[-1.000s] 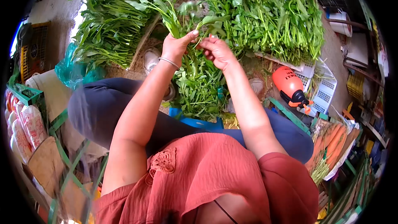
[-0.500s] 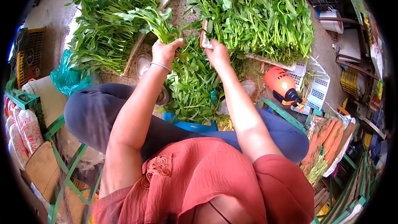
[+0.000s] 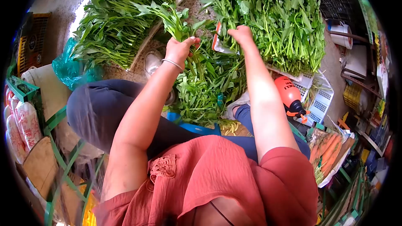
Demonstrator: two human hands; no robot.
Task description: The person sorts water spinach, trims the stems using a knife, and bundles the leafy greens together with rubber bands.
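My left hand (image 3: 179, 52) is closed round the stems of a small bunch of water spinach (image 3: 171, 21), its leaves pointing up and left. A bracelet circles that wrist. At the left edge of the right-hand water spinach pile (image 3: 289, 29), my right hand (image 3: 243, 36) has its fingers curled in on some stalks, whose ends are partly hidden by the hand. Between my feet, below both hands, lies a loose heap of water spinach (image 3: 205, 88). Another pile of water spinach (image 3: 121, 25) rests at the upper left.
An orange-red spray bottle (image 3: 288, 91) stands right of my right forearm, by a white plastic crate (image 3: 321, 94). Carrots (image 3: 331, 148) lie in a box at the right. A teal plastic bag (image 3: 69, 69) sits at the left. A blue plastic piece (image 3: 194, 129) is below the heap.
My right hand has moved up and right, farther along the edge of the right pile. The left hand keeps its bunch. The whole view has shifted slightly.
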